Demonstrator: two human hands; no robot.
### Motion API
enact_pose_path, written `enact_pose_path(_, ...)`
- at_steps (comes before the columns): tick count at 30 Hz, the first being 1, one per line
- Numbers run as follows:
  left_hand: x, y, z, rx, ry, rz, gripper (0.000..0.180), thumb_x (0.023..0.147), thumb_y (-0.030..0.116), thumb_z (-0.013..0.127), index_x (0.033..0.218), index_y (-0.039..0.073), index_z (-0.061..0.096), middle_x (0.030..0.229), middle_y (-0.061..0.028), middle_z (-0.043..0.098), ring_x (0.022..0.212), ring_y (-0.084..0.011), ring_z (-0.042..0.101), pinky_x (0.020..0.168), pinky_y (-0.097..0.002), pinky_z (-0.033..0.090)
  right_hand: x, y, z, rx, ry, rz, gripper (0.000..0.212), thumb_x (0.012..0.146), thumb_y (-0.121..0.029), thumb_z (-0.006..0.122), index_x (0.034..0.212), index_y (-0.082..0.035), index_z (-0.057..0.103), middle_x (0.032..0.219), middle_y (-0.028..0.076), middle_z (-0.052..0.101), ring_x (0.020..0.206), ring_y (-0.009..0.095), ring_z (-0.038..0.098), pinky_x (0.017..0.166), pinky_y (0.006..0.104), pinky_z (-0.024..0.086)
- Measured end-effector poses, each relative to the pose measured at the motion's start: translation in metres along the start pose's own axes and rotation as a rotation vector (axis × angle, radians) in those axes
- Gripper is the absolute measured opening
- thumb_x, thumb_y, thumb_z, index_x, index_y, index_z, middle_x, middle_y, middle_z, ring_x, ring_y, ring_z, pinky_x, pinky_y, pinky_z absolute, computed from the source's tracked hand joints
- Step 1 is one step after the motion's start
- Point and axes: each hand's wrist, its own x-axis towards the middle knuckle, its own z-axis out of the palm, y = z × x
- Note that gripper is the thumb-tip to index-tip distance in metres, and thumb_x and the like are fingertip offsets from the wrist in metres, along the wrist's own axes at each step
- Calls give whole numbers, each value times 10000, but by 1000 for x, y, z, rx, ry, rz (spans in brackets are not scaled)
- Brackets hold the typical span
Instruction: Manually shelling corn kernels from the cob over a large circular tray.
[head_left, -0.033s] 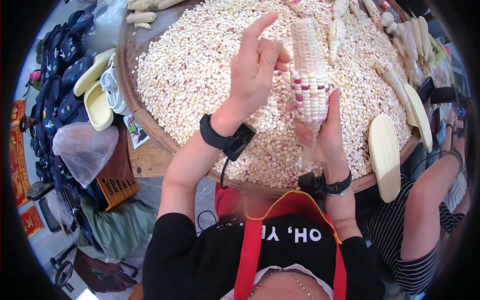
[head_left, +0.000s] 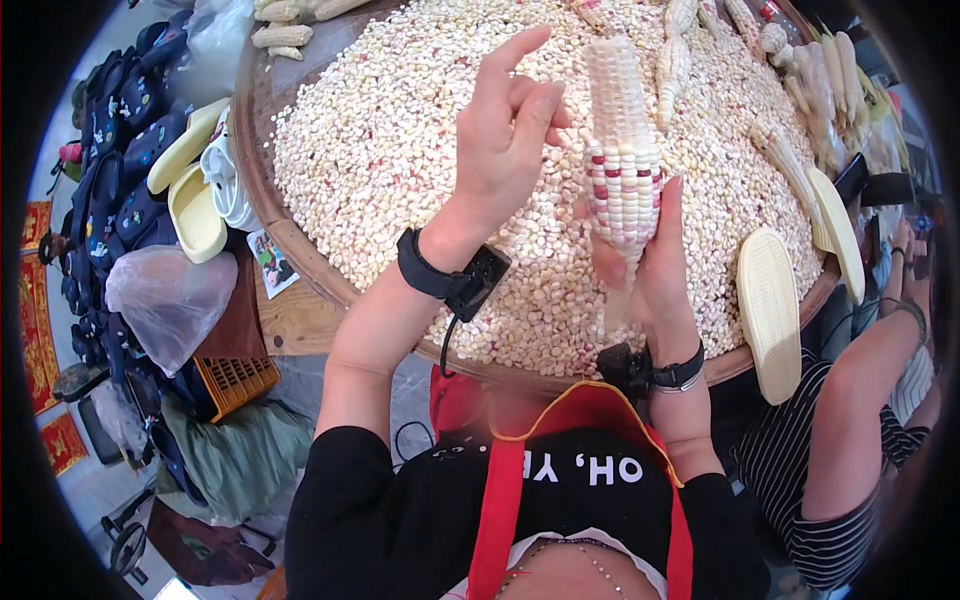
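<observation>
My right hand [head_left: 655, 265] is wrapped round the lower end of an ear of corn [head_left: 625, 185], which stands nearly upright. Its upper part is bare cob with the kernels off; the lower part keeps rows of white kernels with some dark red ones. To the left of the ear, and apart from it, my left hand [head_left: 505, 135] is raised with the index finger stretched out, the other fingers partly curled and the thumb apart. I see nothing in it. Below both hands, loose white and reddish kernels [head_left: 390, 150] cover a round, wooden-rimmed tray [head_left: 262, 190].
Bare cobs [head_left: 672, 80] lie on the kernels, with more ears [head_left: 840, 75] at the far right. A cream slipper sole [head_left: 768, 315] leans over the right rim. Slippers [head_left: 197, 215], a plastic bag [head_left: 170, 300] and an orange crate [head_left: 238, 383] are at left. Another person's leg [head_left: 850, 430] is at right.
My left hand has shifted slightly left, away from the ear. The ear in my right hand has moved a little to the right.
</observation>
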Motion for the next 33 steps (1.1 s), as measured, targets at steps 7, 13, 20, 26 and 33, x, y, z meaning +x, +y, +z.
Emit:
enact_pose_path(7,3,-3,1,-220,-100,-94,870,729,177,715,1366,47,138,987,-103,589,908,-157,557,818,-298,410,2,0,0,-70,119,-125,571,917,-532,256,1078,-43,502,798,77,606,399,45,400,330,179,291)
enact_pose_path(13,0,0,5,-227,-236,-119,817,778,132,659,1376,38,111,1061,-146,569,917,-190,568,801,-300,432,3,2,2,-231,205,-182,509,910,-520,323,1057,-55,470,759,55,578,419,35,401,338,171,292)
enact_pose_path(20,-2,2,10,-224,-207,-111,681,832,75,571,1365,52,149,1005,-160,571,849,-185,571,760,-287,455,2,4,6,-304,180,-219,515,907,-531,311,1052,-57,452,732,42,546,421,36,398,336,172,293)
enact_pose_path(26,-4,-3,11,-100,-159,-24,616,843,63,557,1344,46,199,926,-157,587,768,-194,589,699,-286,477,3,7,4,-307,168,-215,516,911,-524,308,1059,-47,439,739,47,547,420,37,399,332,170,287)
enact_pose_path(33,-7,-7,13,150,-97,80,575,817,58,586,1306,39,284,848,-175,576,702,-258,585,630,-320,478,4,7,4,-359,177,-253,470,922,-487,325,1054,-50,434,726,34,529,418,33,392,332,169,284)
